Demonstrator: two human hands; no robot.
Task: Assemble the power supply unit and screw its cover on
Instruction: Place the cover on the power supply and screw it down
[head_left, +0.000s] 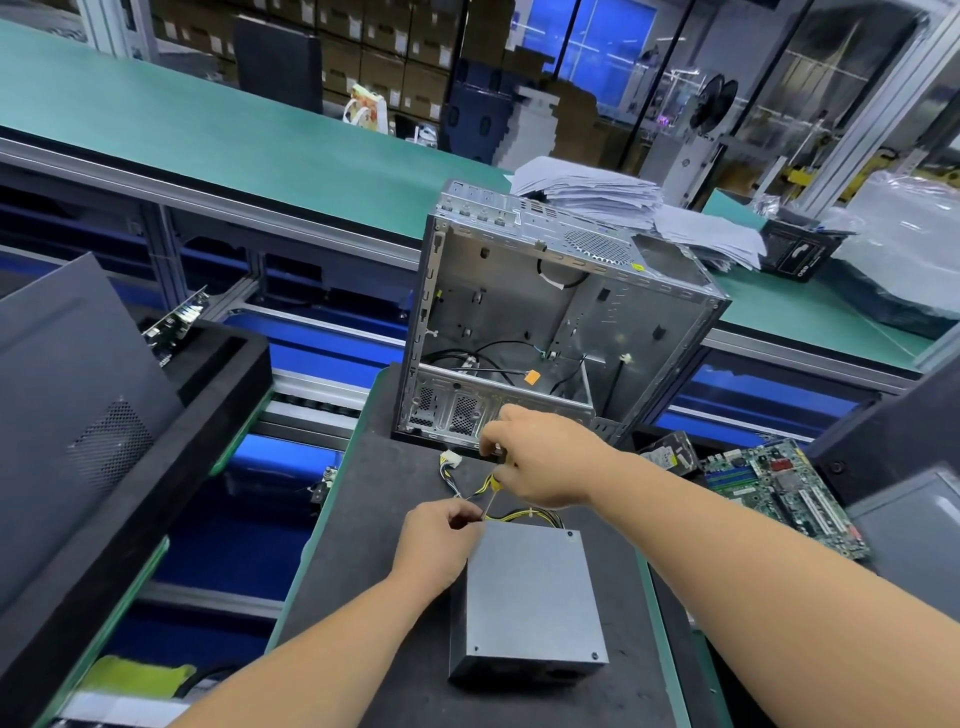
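Note:
A grey power supply unit (530, 597) lies flat on the dark mat with its cover on; screws show at three corners. Yellow and black cables (524, 517) leave its far edge and end in a white connector (450, 460). My right hand (540, 457) grips a screwdriver (492, 493) with a yellow-and-black handle, its thin shaft slanting down to the unit's far left corner. My left hand (439, 540) rests at that corner, its fingertips pinched at the screwdriver tip; the screw itself is hidden.
An open empty computer case (550, 322) stands upright just beyond the hands. A green motherboard (779, 493) lies to the right, a dark side panel (78, 415) leans at the left, and a stack of papers (597, 192) sits on the far green bench.

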